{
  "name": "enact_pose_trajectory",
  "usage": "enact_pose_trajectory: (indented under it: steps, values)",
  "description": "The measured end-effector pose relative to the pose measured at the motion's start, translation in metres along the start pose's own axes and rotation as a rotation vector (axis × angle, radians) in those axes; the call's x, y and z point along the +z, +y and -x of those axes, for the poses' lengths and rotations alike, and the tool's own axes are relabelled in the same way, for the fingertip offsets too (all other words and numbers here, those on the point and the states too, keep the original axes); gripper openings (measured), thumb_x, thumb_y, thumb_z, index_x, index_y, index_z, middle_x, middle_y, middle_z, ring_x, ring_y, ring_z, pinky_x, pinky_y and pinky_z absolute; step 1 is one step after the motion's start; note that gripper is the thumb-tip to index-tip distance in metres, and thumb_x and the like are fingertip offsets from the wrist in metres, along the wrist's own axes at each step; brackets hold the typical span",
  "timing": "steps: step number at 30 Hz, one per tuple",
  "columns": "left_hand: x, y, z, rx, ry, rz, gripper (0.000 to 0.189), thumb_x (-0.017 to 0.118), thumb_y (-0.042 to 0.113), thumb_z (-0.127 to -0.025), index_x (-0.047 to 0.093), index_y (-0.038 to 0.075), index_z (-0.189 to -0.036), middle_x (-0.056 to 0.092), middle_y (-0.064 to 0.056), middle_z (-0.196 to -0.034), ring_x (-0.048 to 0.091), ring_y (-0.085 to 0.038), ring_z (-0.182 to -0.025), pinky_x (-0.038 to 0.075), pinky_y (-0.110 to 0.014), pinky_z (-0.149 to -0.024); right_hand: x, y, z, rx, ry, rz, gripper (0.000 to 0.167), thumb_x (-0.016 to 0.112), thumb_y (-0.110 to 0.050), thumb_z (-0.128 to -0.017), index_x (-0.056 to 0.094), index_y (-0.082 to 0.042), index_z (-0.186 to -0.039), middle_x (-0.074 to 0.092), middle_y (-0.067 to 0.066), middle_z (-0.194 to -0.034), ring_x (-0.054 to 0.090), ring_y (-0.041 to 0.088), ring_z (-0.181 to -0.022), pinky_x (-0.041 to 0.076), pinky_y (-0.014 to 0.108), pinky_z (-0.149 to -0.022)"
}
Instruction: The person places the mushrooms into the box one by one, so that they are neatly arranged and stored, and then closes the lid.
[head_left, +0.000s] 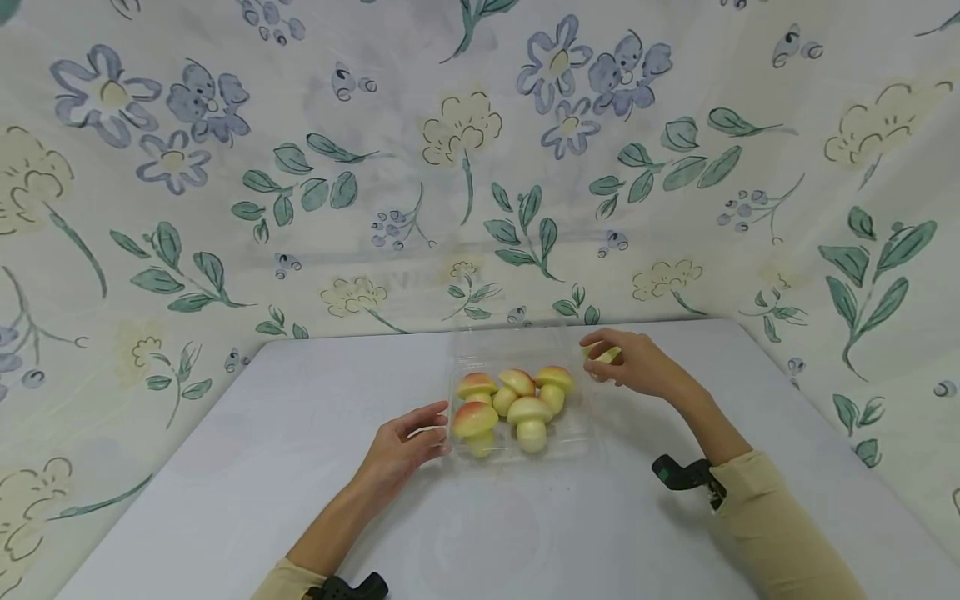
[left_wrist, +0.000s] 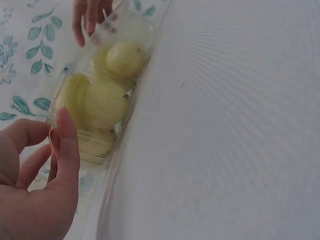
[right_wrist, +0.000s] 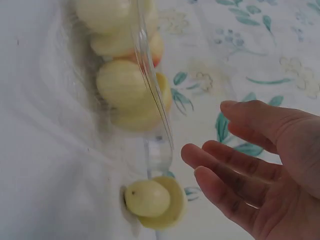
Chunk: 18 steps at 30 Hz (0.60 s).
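A clear plastic box (head_left: 573,433) lies on the table, holding several toy mushrooms (head_left: 530,412) with yellow stems and yellow-red caps. At its left side is my left hand (head_left: 405,448), fingers loosely extended, the tips touching the box's edge. In the left wrist view, the thumb and fingers of the left hand (left_wrist: 40,170) meet the clear wall. Off the box's right side, my right hand (head_left: 637,364) hovers with relaxed, parted fingers and nothing in them. A single mushroom (right_wrist: 150,200) sits outside the box near it, partly hidden by the fingers in the head view.
A white table (head_left: 300,417) bears the box. Behind its far edge hangs a pale cloth (head_left: 412,100) with printed flowers and leaves. A black wrist device (head_left: 681,472) is on the right forearm, another (head_left: 348,587) on the left.
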<state>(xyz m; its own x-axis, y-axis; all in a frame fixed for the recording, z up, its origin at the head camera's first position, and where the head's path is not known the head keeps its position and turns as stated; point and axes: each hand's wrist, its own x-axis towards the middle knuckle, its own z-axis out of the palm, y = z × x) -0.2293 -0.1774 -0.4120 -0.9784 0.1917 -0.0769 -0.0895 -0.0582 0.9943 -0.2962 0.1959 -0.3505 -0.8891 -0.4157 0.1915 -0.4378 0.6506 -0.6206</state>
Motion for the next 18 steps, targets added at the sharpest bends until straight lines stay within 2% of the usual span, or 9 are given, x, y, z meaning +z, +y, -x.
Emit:
enact_pose_trajectory:
  steps: [8,18]
  values:
    - [0.000,-0.001,-0.001,0.000,-0.004,-0.008,0.054,0.064,0.003,-0.091,0.047,-0.001,-0.143,0.055,-0.005,-0.117,0.062,-0.011,-0.088,0.059,-0.024,-0.084,-0.006,0.019,0.000,0.052,0.004,0.005,0.041,0.065,-0.021,-0.095,0.056,-0.003,-0.131,0.068,0.021,-0.116,0.072,0.031,-0.085,0.060,0.030,-0.063]
    - [-0.001,-0.001,-0.001,0.005,-0.013,0.003,0.055,0.063,0.002,-0.091,0.045,-0.003,-0.143,0.056,-0.005,-0.115,0.063,-0.011,-0.087,0.059,-0.024,-0.084,-0.001,0.031,0.001,0.096,-0.020,-0.002,0.041,0.064,-0.019,-0.095,0.055,0.000,-0.131,0.067,0.023,-0.116,0.070,0.024,-0.082,0.059,0.029,-0.063]
